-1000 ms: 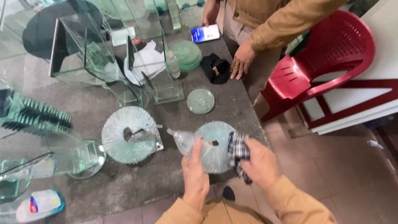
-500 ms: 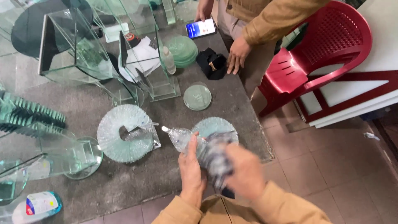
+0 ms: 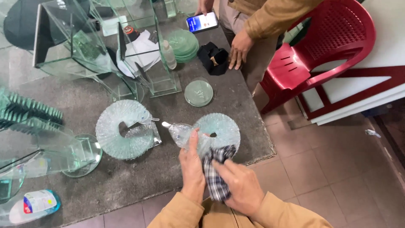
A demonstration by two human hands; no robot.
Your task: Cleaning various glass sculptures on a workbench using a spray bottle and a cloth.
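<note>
Head view, looking down on a grey table (image 3: 236,90) crowded with glassware. At the near edge the left hand (image 3: 192,169) is clamped round a small clear plastic bottle (image 3: 181,133), nozzle pointing left, thumb up along its side. The right hand (image 3: 240,185) is closed on a checked cloth (image 3: 215,173), bunched and pressed against a round ribbed glass piece (image 3: 219,131) standing at the table's near right corner. This reads as the wiping stage: cloth on glass, bottle kept ready. The next move, I'd judge, calls for a steady hold on the disc so it doesn't slide off that near edge while the cloth works round its face.

Just left lies a second fan-like glass disc (image 3: 122,128); farther off, a small flat glass round (image 3: 198,93).

Hard to tell: the lower part of the ribbed piece is hidden behind cloth and fingers, so what supports it is unclear. Another person's hand (image 3: 238,48) rests at the far edge by a black pouch (image 3: 213,57); their phone (image 3: 202,22) is partly cut off.
</note>
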